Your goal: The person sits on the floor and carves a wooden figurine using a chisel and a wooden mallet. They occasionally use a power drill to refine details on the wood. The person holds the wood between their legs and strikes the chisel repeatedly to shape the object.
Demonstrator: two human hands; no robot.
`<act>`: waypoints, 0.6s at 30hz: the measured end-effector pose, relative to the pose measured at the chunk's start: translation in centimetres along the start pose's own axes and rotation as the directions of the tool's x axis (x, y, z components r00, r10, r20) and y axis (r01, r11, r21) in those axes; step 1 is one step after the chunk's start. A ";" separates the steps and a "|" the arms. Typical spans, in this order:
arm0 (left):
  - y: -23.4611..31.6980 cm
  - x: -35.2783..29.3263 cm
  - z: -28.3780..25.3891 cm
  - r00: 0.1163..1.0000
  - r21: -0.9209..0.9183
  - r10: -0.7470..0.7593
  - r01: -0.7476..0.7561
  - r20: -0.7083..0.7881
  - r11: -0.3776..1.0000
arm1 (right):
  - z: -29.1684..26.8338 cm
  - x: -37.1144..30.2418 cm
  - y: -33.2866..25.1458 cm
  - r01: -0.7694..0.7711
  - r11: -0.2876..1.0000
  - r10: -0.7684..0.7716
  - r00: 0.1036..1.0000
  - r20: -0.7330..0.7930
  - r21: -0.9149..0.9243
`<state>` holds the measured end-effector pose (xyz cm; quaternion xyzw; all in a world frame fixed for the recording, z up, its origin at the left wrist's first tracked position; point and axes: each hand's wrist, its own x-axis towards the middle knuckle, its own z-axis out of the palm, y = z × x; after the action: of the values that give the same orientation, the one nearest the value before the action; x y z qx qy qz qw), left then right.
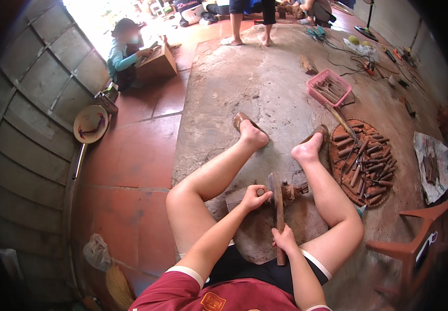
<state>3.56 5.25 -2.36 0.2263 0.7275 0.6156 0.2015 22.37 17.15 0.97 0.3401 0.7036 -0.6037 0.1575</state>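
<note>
Between my bent legs lies a rough brown piece of wood (252, 224), carved or broken at its far end. My left hand (255, 198) is closed around an upright tool with a round handle end (260, 192), which looks like a carving chisel; its lower part is hidden by the hand. A long flat wooden mallet (276, 199) is in my right hand (285, 239), wrapped round its narrower handle. The mallet's broad part points away from me, just right of the left hand. Whether it touches the tool, I cannot tell.
On my right, a round tray (334, 168) holds several chisels with brown handles. Beyond it stands a pink basket (315, 96) of tools. A brown plastic chair (416, 236) is at the near right. Cables (346, 57) lie farther back. A person (125, 57) works at a wooden box at the far left.
</note>
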 end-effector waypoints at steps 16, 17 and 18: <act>0.5 0.1 1.5 0.967 0.243 0.044 0.019 -0.251 0.970 | 0.1 -0.1 -0.9 -0.041 0.979 0.030 0.998 -0.058 -0.201; 0.4 0.0 1.8 0.962 0.250 0.042 0.028 -0.271 0.968 | 0.0 -0.2 -0.9 -0.054 0.978 0.043 0.997 -0.057 -0.203; 0.3 -0.1 1.8 0.953 0.262 0.044 0.037 -0.300 0.964 | 0.1 -0.2 -1.1 -0.058 0.977 0.050 0.998 -0.048 -0.206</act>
<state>4.69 6.68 -2.34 0.1554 0.8249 0.5408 0.0544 21.79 16.92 1.93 0.3536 0.7565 -0.5150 0.1935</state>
